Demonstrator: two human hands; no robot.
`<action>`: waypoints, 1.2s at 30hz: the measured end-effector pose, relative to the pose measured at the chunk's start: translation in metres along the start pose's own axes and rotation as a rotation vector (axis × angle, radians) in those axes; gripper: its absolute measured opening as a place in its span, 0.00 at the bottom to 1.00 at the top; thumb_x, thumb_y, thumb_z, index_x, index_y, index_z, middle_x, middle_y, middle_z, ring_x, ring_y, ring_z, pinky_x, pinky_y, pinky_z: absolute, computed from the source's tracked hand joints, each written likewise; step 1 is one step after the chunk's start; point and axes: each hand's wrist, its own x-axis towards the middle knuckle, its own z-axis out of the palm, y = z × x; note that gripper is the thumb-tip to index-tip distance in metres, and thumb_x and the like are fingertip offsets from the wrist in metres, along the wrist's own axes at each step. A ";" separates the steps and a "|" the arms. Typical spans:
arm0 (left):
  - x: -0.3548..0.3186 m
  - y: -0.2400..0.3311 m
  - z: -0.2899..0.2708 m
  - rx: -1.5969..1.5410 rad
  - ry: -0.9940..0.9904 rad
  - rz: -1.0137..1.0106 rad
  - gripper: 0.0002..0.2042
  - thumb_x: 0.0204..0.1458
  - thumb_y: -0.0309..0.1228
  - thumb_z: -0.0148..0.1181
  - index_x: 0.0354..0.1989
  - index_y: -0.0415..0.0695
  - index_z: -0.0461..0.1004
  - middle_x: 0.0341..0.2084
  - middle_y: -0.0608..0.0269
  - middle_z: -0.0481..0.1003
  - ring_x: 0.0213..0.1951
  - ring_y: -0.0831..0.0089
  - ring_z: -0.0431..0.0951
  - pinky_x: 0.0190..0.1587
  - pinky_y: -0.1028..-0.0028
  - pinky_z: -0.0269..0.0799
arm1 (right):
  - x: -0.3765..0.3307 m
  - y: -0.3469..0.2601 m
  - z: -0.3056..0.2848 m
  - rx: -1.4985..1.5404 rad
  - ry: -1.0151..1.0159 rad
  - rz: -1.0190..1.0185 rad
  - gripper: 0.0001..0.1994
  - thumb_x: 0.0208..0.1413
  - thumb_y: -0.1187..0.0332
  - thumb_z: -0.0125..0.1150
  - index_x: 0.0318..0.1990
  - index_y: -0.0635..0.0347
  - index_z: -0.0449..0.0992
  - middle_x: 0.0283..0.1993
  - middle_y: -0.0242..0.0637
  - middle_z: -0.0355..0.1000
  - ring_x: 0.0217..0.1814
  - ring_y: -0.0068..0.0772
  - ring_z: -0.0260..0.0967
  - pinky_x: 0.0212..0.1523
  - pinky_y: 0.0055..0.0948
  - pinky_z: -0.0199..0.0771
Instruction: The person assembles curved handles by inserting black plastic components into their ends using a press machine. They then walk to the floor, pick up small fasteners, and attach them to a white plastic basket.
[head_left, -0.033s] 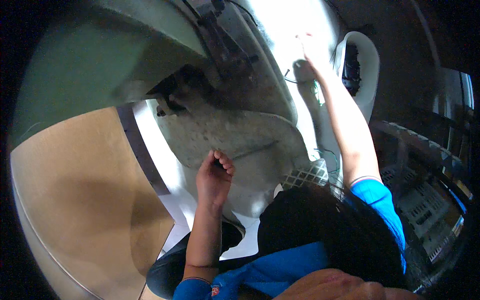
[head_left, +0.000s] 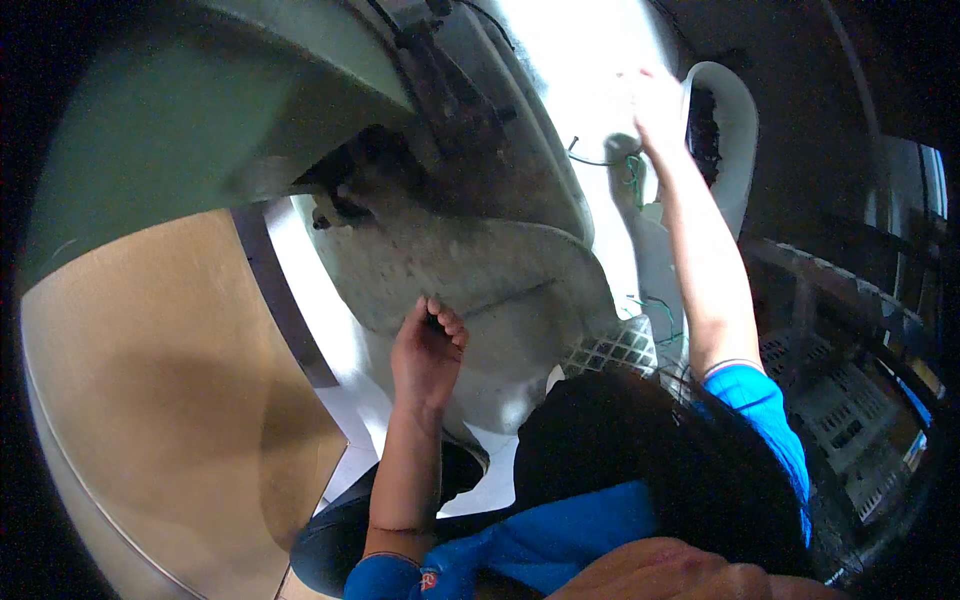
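My left hand [head_left: 430, 345] is raised in front of a worn grey plate [head_left: 400, 275], its fingers curled in. The dark hollow between them does not show whether they hold anything. My right arm reaches far forward, and my right hand [head_left: 655, 105] is over a brightly lit white surface [head_left: 560, 50]. Glare and blur wash out its fingers. Close to that hand lies a thin green thread or wire [head_left: 633, 172]. Beyond the grey plate stands a machine with a grey-green body [head_left: 200, 130] and a dark metal mechanism [head_left: 375, 165].
A white oval bin [head_left: 738, 140] with dark contents is right of my right hand. Slatted plastic crates [head_left: 840, 400] are at the right. A tan board [head_left: 170, 400] fills the left side. A pale grid-patterned piece [head_left: 610, 350] lies near my body.
My right hand has moved a little to the right over the white surface, uncovering more of the green strand. My left hand has hardly moved.
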 end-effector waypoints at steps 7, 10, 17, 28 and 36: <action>0.022 -0.012 0.018 0.141 -0.008 -0.092 0.07 0.54 0.35 0.46 0.27 0.46 0.63 0.21 0.68 0.63 0.26 0.75 0.62 0.29 0.78 0.59 | -0.045 0.015 -0.062 -0.299 0.064 0.084 0.19 0.48 0.60 0.54 0.48 0.57 0.67 0.35 0.43 0.71 0.37 0.35 0.70 0.41 0.31 0.68; 0.017 -0.018 0.020 0.098 -0.077 -0.128 0.08 0.54 0.36 0.45 0.28 0.46 0.63 0.21 0.67 0.62 0.26 0.75 0.62 0.28 0.78 0.59 | -0.066 -0.009 -0.017 -0.437 -0.270 0.076 0.15 0.48 0.58 0.51 0.39 0.58 0.72 0.35 0.46 0.71 0.38 0.41 0.70 0.41 0.36 0.68; 0.003 -0.017 0.014 0.071 -0.150 -0.083 0.08 0.55 0.34 0.44 0.28 0.45 0.63 0.20 0.67 0.61 0.25 0.75 0.60 0.27 0.78 0.57 | -0.047 0.080 0.067 -0.571 -0.252 0.033 0.16 0.45 0.58 0.53 0.31 0.64 0.75 0.33 0.53 0.71 0.37 0.51 0.69 0.39 0.42 0.69; -0.008 -0.018 0.013 0.087 -0.135 -0.046 0.08 0.54 0.35 0.46 0.27 0.45 0.64 0.21 0.68 0.63 0.25 0.75 0.63 0.28 0.77 0.60 | -0.066 0.024 -0.083 -0.422 0.451 0.118 0.21 0.48 0.56 0.54 0.44 0.63 0.69 0.41 0.45 0.71 0.42 0.37 0.69 0.43 0.30 0.67; 0.004 -0.042 0.045 0.142 -0.217 -0.169 0.08 0.54 0.36 0.46 0.28 0.45 0.65 0.22 0.67 0.65 0.26 0.75 0.64 0.29 0.77 0.61 | -0.194 -0.074 -0.065 0.146 -0.422 -0.044 0.10 0.51 0.64 0.53 0.31 0.64 0.71 0.20 0.32 0.64 0.23 0.19 0.58 0.27 0.23 0.61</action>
